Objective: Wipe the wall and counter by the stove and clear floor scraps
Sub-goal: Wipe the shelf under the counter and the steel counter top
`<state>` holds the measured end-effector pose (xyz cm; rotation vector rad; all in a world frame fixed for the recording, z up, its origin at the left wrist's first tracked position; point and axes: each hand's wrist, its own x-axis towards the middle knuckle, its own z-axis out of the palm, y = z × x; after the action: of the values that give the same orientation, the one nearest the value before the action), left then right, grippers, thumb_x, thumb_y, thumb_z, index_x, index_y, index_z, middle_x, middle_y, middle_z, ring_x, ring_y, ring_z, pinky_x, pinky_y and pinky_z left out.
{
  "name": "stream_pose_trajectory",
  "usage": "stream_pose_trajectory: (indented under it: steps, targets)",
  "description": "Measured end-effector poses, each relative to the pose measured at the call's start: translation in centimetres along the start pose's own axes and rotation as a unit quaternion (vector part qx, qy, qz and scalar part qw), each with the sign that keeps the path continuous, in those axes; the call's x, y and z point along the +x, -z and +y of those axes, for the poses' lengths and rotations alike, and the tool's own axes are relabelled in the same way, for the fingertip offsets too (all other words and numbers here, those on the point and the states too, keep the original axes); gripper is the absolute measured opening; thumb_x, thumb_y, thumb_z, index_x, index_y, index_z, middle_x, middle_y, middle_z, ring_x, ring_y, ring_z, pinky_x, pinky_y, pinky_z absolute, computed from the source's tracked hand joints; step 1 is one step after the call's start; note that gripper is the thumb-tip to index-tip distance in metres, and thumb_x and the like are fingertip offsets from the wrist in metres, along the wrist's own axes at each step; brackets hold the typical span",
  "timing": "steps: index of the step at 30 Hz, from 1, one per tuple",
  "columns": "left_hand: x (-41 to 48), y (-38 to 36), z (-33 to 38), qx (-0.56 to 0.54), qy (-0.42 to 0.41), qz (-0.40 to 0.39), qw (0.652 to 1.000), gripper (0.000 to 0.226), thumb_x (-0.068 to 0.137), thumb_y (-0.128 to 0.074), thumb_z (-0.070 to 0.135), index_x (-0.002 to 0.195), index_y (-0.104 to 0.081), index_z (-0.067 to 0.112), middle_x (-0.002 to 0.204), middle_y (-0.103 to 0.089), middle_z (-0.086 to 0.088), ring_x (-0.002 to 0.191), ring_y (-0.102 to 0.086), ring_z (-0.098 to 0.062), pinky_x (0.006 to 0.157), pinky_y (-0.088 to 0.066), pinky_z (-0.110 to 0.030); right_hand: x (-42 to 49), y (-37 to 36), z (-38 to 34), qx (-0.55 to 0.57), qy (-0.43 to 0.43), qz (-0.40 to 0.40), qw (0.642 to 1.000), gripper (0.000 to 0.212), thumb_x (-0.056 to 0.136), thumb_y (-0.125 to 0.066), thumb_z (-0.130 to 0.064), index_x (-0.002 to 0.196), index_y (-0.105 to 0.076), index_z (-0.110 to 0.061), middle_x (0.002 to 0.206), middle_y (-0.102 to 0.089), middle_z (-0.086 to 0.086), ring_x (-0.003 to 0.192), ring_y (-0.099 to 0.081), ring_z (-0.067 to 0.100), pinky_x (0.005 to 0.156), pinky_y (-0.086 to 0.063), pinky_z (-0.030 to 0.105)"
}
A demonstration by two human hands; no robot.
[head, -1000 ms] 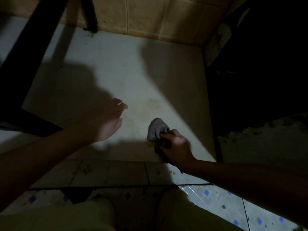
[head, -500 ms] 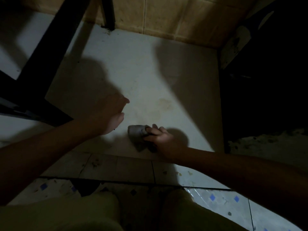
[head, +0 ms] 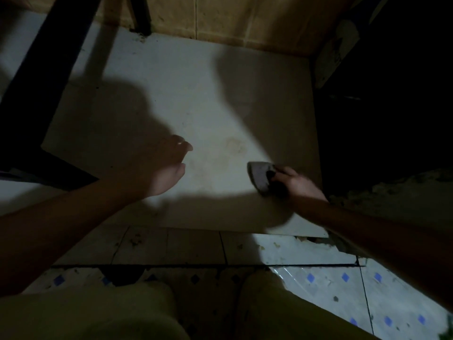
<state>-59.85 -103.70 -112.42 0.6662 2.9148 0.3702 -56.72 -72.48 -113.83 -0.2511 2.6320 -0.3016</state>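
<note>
Right hand (head: 297, 184) grips cloth (head: 259, 176) against pale slab (head: 171, 94).

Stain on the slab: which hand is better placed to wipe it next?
Right. The right hand grips the cloth on the slab beside the stain; the left hand holds nothing.

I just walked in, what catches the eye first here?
The right hand gripping a grey cloth near the right edge of the pale counter, lit against shadow. The left hand is open to its left, with a faint yellowish stain between them. Below, blue-dotted floor tiles carry scraps.
</note>
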Motion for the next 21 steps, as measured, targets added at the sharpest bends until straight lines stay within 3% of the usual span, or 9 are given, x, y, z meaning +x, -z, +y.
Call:
stream_pose_trajectory:
  steps: [2,4,9,13,17,21]
  targets:
    - [0.1,-0.2,-0.2,0.013,-0.006,-0.004,1.000,0.039,0.080,-0.064,0.011,0.118,-0.055,0.004,0.121,-0.055,-0.022,0.103,-0.057,-0.041,0.089,-0.048,-0.049,0.1,0.0,0.7,0.021,-0.027,0.027,0.999,0.038,0.099,-0.043,-0.016,0.136,-0.045,-0.020,0.141,-0.044,0.008,0.122,-0.046,0.023,0.104,-0.032,0.031]
    - [0.3,-0.4,-0.1,0.024,-0.012,-0.010,1.000,0.038,0.078,-0.066,0.009,0.115,-0.056,0.002,0.118,-0.056,-0.024,0.100,-0.058,-0.043,0.085,-0.050,-0.051,0.0,-0.5,0.9,0.058,-0.104,0.037,0.992,0.034,0.098,-0.042,-0.016,0.132,-0.049,-0.017,0.132,-0.050,0.012,0.118,-0.050,0.027,0.102,-0.037,0.036]
    - [0.6,-0.5,-0.5,0.030,-0.027,-0.007,0.999,0.037,0.075,-0.069,0.006,0.109,-0.057,0.000,0.112,-0.057,-0.026,0.092,-0.059,-0.046,0.078,-0.052,-0.052,-1.2,-3.2,-0.3,0.114,-0.234,0.107,0.960,0.041,0.090,-0.053,-0.012,0.130,-0.049,-0.021,0.133,-0.044,0.015,0.111,-0.052,0.037,0.092,-0.049,0.043]
    - [0.5,-0.2,-0.1,0.024,-0.024,0.001,0.999,0.036,0.081,-0.062,0.011,0.115,-0.055,0.002,0.119,-0.055,-0.023,0.099,-0.058,-0.043,0.083,-0.050,-0.049,-2.2,-4.9,-2.3,0.140,-0.195,0.142,0.960,0.041,0.085,-0.060,-0.008,0.125,-0.053,-0.014,0.123,-0.044,0.018,0.112,-0.045,0.038,0.091,-0.045,0.040]
    - [-0.3,-0.4,-0.2,0.018,-0.029,0.003,0.999,0.035,0.075,-0.068,0.004,0.109,-0.058,-0.001,0.111,-0.058,-0.024,0.096,-0.059,-0.043,0.084,-0.051,-0.047,-2.1,-5.8,-3.9,0.141,-0.112,0.156,0.971,0.039,0.077,-0.065,-0.002,0.114,-0.059,-0.015,0.110,-0.049,0.014,0.101,-0.051,0.035,0.080,-0.052,0.040]
    - [-1.4,-0.3,-0.5,-0.009,-0.009,0.010,1.000,0.039,0.069,-0.073,-0.002,0.106,-0.061,-0.002,0.107,-0.061,-0.025,0.095,-0.060,-0.043,0.085,-0.049,-0.049,-1.6,-5.8,-5.9,0.127,-0.045,0.129,0.983,0.040,0.081,-0.061,-0.002,0.120,-0.058,-0.012,0.115,-0.049,0.014,0.103,-0.050,0.032,0.090,-0.048,0.037]
